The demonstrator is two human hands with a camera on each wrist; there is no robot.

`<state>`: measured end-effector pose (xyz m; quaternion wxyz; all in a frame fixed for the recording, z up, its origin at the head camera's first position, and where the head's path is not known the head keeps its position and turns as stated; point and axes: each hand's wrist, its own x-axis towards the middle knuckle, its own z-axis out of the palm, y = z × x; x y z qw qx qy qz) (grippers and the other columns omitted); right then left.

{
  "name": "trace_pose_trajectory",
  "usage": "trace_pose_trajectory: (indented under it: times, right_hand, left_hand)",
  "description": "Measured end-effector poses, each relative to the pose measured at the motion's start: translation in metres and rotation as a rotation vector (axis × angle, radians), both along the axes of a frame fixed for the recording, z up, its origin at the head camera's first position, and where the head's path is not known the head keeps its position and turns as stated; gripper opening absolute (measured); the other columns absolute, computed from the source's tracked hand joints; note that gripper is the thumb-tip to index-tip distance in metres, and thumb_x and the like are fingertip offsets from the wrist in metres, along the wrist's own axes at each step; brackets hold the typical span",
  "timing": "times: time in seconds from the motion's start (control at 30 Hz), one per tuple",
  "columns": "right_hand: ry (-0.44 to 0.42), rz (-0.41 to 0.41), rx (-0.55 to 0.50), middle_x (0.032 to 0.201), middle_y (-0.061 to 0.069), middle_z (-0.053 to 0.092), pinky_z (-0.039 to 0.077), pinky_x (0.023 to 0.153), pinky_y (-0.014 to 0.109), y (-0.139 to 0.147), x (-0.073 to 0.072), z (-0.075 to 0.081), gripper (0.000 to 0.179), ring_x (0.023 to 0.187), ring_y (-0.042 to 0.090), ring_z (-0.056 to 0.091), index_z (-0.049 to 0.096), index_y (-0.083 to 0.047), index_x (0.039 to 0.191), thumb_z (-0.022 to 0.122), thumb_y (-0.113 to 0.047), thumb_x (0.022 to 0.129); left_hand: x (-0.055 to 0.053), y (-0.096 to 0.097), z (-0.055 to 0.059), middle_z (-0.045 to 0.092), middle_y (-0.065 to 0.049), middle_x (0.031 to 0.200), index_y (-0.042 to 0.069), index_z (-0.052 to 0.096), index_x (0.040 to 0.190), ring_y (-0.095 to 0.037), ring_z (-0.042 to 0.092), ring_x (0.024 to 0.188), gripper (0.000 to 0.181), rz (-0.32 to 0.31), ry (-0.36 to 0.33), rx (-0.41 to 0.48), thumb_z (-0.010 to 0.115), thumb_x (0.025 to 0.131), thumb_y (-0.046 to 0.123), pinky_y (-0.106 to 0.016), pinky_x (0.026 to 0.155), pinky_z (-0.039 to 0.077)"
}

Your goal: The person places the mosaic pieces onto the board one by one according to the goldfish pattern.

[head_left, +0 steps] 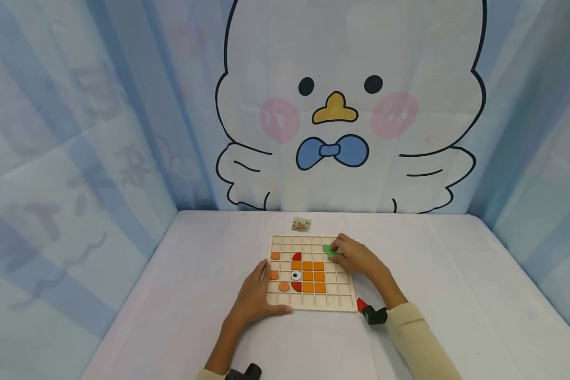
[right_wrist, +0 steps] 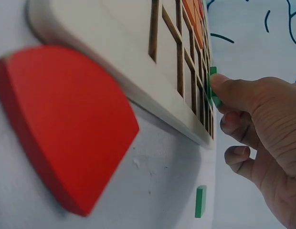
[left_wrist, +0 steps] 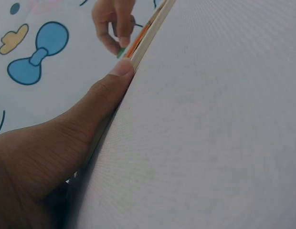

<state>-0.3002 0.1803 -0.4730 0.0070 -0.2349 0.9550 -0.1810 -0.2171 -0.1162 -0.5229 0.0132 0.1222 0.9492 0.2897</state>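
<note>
A pale wooden grid board (head_left: 339, 301) lies on the table. My left hand (head_left: 256, 295) rests at its near left corner, fingers along the left edge and thumb (left_wrist: 121, 67) against the front edge. Over the board's far right part, my right hand (head_left: 358, 258) pinches a green piece (right_wrist: 216, 101) between thumb and fingers. Another green square (head_left: 327, 248) sits beside those fingertips. Orange squares (head_left: 307, 276) fill a block in the grid, with a white eye piece (head_left: 296, 275) and red quarter-rounds (head_left: 296, 256) to their left. Several orange discs (head_left: 284, 286) lie further left.
A loose red piece (right_wrist: 67, 124) lies just off the board's near right corner, close to the right wrist. A green block (right_wrist: 200, 201) lies on the table right of the board. Behind the board is a small picture card (head_left: 301, 224). A printed curtain (head_left: 337, 184) hangs behind the table.
</note>
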Motion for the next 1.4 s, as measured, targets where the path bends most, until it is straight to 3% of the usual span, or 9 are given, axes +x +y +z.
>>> trace_pose_trajectory:
  times: [0.23, 0.9, 1.4]
  right_hand:
    - [-0.027, -0.005, 0.007, 0.108, 0.004, 0.058, 0.052, 0.08, 0.032, -0.0064, 0.0017, -0.0005, 0.02, 0.084, 0.012, 0.053, 0.066, -0.005, 0.108, 0.067, -0.019, 0.093]
    - [0.014, 0.048, -0.002, 0.108, 0.005, 0.059, 0.053, 0.08, 0.033, -0.0108, 0.0012, 0.0001, 0.02, 0.084, 0.012, 0.055, 0.066, -0.003, 0.108, 0.067, -0.016, 0.093]
    - [-0.032, 0.009, -0.017, 0.106, 0.004, 0.059, 0.053, 0.082, 0.034, -0.0084, -0.0014, -0.0007, 0.022, 0.086, 0.014, 0.056, 0.067, -0.004, 0.109, 0.069, -0.018, 0.092]
  left_hand:
    - [-0.0005, 0.0007, 0.0012, 0.015, -0.011, 0.163, 0.006, 0.015, 0.157, -0.032, 0.028, 0.144, 0.136, -0.002, -0.009, -0.001, 0.076, 0.057, 0.075, -0.052, 0.117, 0.03]
    - [-0.0002, -0.001, 0.0008, 0.016, -0.013, 0.162, 0.005, 0.017, 0.156, -0.033, 0.029, 0.144, 0.134, -0.002, -0.003, 0.009, 0.077, 0.058, 0.074, -0.052, 0.116, 0.031]
    - [0.0009, -0.0008, 0.0033, 0.016, -0.012, 0.163, 0.005, 0.017, 0.156, -0.034, 0.028, 0.145, 0.134, -0.006, -0.003, 0.031, 0.078, 0.058, 0.073, -0.053, 0.116, 0.031]
